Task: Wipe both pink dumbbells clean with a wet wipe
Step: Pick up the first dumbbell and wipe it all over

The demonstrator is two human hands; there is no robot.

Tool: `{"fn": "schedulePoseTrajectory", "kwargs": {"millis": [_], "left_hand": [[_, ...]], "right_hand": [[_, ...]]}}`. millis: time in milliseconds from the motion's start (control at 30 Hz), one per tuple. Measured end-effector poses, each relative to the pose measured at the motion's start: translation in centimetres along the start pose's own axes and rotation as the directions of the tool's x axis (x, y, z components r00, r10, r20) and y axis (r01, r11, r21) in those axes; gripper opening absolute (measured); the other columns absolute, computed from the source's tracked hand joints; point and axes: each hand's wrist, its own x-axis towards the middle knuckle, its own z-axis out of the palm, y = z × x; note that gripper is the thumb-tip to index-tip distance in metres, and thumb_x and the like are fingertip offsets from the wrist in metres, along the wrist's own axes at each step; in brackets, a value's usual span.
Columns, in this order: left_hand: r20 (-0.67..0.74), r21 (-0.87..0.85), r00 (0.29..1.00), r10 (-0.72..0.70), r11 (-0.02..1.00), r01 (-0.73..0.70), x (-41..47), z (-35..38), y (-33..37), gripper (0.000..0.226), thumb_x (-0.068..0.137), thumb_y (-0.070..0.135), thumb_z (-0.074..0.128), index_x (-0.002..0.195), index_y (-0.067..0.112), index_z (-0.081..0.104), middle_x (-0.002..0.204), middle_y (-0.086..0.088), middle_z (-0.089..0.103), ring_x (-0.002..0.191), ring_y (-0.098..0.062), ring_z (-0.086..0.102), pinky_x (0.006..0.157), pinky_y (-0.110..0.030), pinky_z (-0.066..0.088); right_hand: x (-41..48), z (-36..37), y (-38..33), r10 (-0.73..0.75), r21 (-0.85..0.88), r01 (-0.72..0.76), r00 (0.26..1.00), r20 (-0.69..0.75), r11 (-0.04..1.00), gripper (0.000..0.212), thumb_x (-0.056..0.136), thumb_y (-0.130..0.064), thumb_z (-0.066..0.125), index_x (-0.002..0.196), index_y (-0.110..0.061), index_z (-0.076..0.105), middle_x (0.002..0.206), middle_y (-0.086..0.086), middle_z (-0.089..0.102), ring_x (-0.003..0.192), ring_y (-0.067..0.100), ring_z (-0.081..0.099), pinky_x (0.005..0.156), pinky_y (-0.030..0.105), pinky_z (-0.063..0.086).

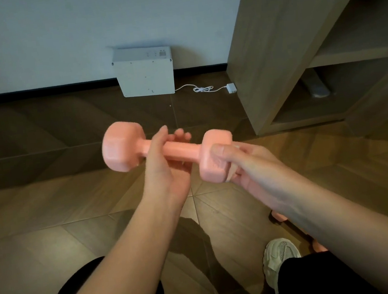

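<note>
- pink dumbbell (185,146) is up in the air over the wooden floor (47,203), roughly level
- left grip (164,170) wrapped round its handle, thumb in front, fingers behind
- right grip (246,162) clenched on the right-side head
- second pink dumbbell (278,216) sits on the floor (mostly hidden under the right forearm)

— How did we hold our arms?
— Both bare forearms reached forward and drew together. Our left hand (163,168) curled round the bar of the dumbbell (183,147), thumb upright.
— And our right hand (247,164)?
— It gripped the dumbbell's right end, thumb pressed across its face.
</note>
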Motion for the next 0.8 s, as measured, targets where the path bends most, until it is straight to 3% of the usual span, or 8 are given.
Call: {"fn": "schedulePoseTrajectory", "kwargs": {"millis": [133, 233, 367, 500, 667, 800], "left_hand": [[-0.041, -0.176, 0.997, 0.071, 0.981, -0.077, 0.1, -0.1, 1.2, 0.031, 0.085, 0.017, 0.063, 0.057, 0.015, 0.052, 0.051, 0.003, 0.050, 0.045, -0.011, 0.051, 0.058, -0.025, 0.052], [-0.038, -0.146, 0.995, 0.089, 0.985, -0.094, 0.0, -0.4, 2.0, 0.035, 0.083, 0.019, 0.062, 0.052, 0.017, 0.046, 0.044, 0.006, 0.036, 0.038, -0.007, 0.034, 0.043, -0.019, 0.038], [-0.038, -0.146, 0.991, 0.126, 0.981, -0.131, -0.1, -0.6, 2.6, 0.039, 0.085, 0.019, 0.059, 0.050, 0.018, 0.040, 0.042, 0.007, 0.031, 0.037, -0.007, 0.029, 0.041, -0.019, 0.034], [-0.006, -0.171, 0.990, 0.144, 0.975, -0.143, 0.0, -0.8, 2.8, 0.041, 0.085, 0.017, 0.057, 0.048, 0.018, 0.040, 0.041, 0.007, 0.031, 0.035, -0.007, 0.029, 0.040, -0.018, 0.034], [0.050, -0.101, 0.984, 0.169, 0.981, -0.164, 0.2, -1.1, 3.2, 0.039, 0.085, 0.018, 0.056, 0.049, 0.019, 0.039, 0.043, 0.007, 0.029, 0.038, -0.007, 0.027, 0.041, -0.020, 0.034], [0.079, -0.102, 0.984, 0.158, 0.984, -0.150, 0.5, -1.1, 3.1, 0.039, 0.084, 0.019, 0.057, 0.050, 0.019, 0.039, 0.043, 0.006, 0.031, 0.039, -0.007, 0.028, 0.041, -0.020, 0.034]], "right_hand": [[0.0, 1.3, 1.4, 0.007, -0.009, -0.006, 0.997, 0.072, 1.000, 0.079, 0.047, -0.049, 0.085, 0.118, -0.025, 0.061, 0.108, -0.005, 0.073, 0.104, 0.012, 0.069, 0.085, 0.028, 0.057], [0.1, 2.1, 1.8, 0.023, -0.120, -0.010, 0.993, 0.113, 0.993, 0.083, 0.045, -0.054, 0.085, 0.121, -0.034, 0.058, 0.111, -0.012, 0.067, 0.107, 0.009, 0.064, 0.087, 0.026, 0.056], [0.1, 2.4, 1.7, -0.116, -0.248, 0.141, 0.987, 0.111, 0.958, 0.068, 0.058, -0.047, 0.087, 0.120, -0.043, 0.058, 0.102, -0.030, 0.063, 0.097, -0.014, 0.058, 0.069, 0.008, 0.051], [0.2, 2.1, 1.5, -0.343, -0.329, 0.371, 0.929, 0.140, 0.869, 0.060, 0.068, -0.041, 0.085, 0.123, -0.042, 0.061, 0.112, -0.028, 0.062, 0.107, -0.009, 0.056, 0.077, 0.009, 0.050], [0.8, 2.1, 1.4, -0.173, -0.336, 0.248, 0.956, 0.239, 0.909, 0.066, 0.067, -0.038, 0.084, 0.128, -0.038, 0.058, 0.120, -0.018, 0.061, 0.110, -0.001, 0.056, 0.075, 0.009, 0.050], [0.6, 2.1, 2.1, -0.356, -0.373, 0.391, 0.920, 0.163, 0.841, 0.067, 0.064, -0.041, 0.087, 0.126, -0.039, 0.060, 0.119, -0.021, 0.062, 0.113, 0.001, 0.056, 0.081, 0.019, 0.054]]}}
